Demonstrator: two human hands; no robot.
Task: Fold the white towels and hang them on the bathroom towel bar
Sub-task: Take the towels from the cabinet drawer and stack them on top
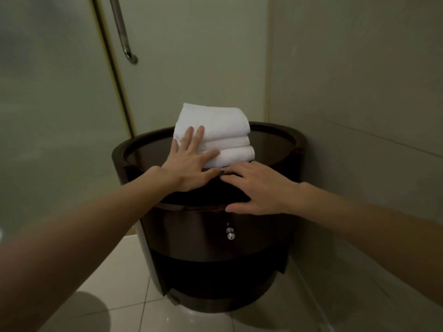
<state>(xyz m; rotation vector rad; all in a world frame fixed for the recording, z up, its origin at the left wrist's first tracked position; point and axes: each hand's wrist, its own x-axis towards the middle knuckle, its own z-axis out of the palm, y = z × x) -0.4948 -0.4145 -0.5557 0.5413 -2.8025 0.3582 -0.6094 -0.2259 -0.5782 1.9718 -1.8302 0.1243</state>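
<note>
While under the open left hand (189,162), plush folded white towels (215,122) mid-frame; open right hand (260,189) on round dark-wood cabinet (191,245).

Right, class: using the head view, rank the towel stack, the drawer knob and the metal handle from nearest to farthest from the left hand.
1. Towel stack, touched by the left hand, atop the cabinet.
2. Drawer knob, below, on the cabinet front.
3. Metal handle, high, upper left.

towels (215,137): we count three, white, folded | stacked flat | left half of round dark desk (273,144) top
</note>
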